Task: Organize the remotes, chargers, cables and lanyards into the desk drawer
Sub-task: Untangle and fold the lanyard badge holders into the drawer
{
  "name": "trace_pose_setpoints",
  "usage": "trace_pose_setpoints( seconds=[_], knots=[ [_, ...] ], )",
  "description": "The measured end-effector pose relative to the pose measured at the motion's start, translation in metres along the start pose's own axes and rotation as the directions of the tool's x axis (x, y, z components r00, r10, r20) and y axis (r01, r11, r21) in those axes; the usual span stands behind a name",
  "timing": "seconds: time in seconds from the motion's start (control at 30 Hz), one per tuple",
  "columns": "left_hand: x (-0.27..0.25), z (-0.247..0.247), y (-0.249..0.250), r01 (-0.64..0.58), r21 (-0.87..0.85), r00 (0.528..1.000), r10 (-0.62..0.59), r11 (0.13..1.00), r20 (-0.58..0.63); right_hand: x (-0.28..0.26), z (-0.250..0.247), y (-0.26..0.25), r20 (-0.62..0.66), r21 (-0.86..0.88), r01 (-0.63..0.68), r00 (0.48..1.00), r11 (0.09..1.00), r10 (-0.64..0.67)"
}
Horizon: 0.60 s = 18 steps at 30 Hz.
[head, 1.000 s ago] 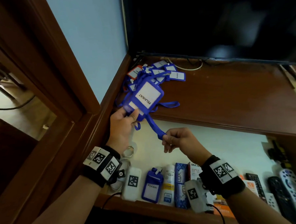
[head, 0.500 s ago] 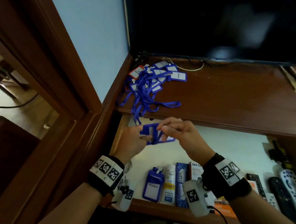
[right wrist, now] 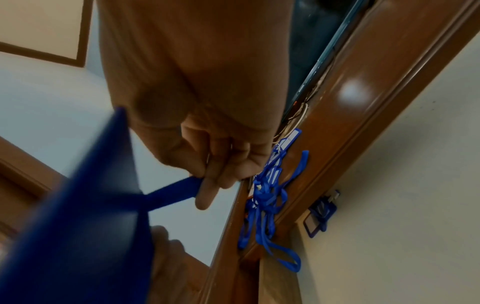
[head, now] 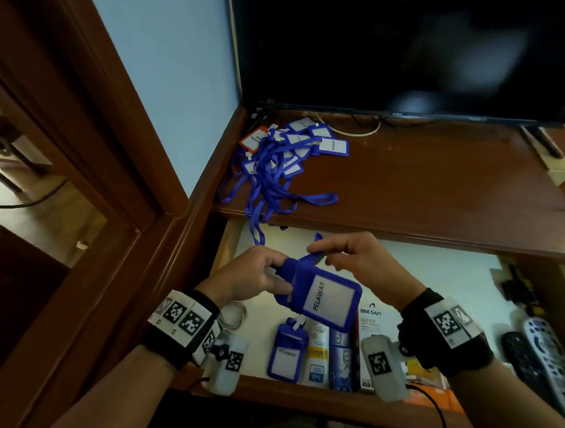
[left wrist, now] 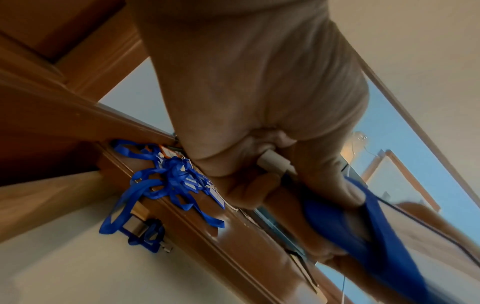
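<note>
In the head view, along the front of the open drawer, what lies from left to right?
Blue badge holder → white and yellow tube → blue patterned box → white Onesan box → black remote → grey remote.

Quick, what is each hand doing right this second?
Left hand: holding the blue badge holder by its top end.
Right hand: pinching the blue strap of that same holder.

A pale blue wall (head: 170,88) meets dark brown wood framing (head: 100,131); a black television (head: 396,44) stands on the glossy wooden surface (head: 437,186).
</note>
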<state>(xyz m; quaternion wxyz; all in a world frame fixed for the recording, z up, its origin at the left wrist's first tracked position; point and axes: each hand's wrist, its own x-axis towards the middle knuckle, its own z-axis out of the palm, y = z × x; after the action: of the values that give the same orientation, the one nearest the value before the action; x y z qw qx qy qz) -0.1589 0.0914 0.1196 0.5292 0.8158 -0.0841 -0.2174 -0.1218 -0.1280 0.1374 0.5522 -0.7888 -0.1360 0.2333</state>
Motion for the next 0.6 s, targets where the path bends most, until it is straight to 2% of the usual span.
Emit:
trace_pose_setpoints(
  seconds=[0.13, 0.2, 0.27, 0.33, 0.43, 0.53, 0.6],
  knots=[
    [-0.002, 0.004, 0.008, -0.086, -0.232, 0.994, 0.069, 0.969, -0.081, -0.004, 0.002, 0.000, 0.016, -0.013, 0.103, 0.995, 0.995, -0.102],
    [-0.001, 0.008, 0.010, -0.111, -0.361, 0.985, 0.053, 0.926, -0.167, -0.007, 0.008, 0.000, -0.054, 0.105, 0.138, 0.990, 0.985, -0.133],
    [0.003, 0.013, 0.008, -0.118, -0.436, 0.967, 0.004, 0.892, -0.255, -0.007, 0.012, 0.004, -0.123, 0.136, 0.158, 0.982, 0.978, -0.142],
    [0.006, 0.019, 0.006, -0.128, -0.487, 0.944, -0.044, 0.864, -0.326, -0.002, 0.019, 0.010, -0.151, 0.128, 0.142, 0.981, 0.982, -0.122],
    [0.011, 0.027, 0.004, -0.139, -0.534, 0.907, -0.109, 0.834, -0.407, 0.004, 0.032, 0.016, -0.203, 0.259, 0.144, 0.975, 0.955, -0.092],
    [0.013, 0.035, 0.004, -0.166, -0.651, 0.895, -0.163, 0.741, -0.414, 0.008, 0.044, 0.023, -0.228, 0.381, 0.132, 0.973, 0.915, -0.045],
    [0.012, 0.040, 0.000, -0.175, -0.709, 0.894, -0.191, 0.683, -0.405, 0.011, 0.052, 0.031, -0.214, 0.404, 0.074, 0.977, 0.912, 0.015]
  ],
)
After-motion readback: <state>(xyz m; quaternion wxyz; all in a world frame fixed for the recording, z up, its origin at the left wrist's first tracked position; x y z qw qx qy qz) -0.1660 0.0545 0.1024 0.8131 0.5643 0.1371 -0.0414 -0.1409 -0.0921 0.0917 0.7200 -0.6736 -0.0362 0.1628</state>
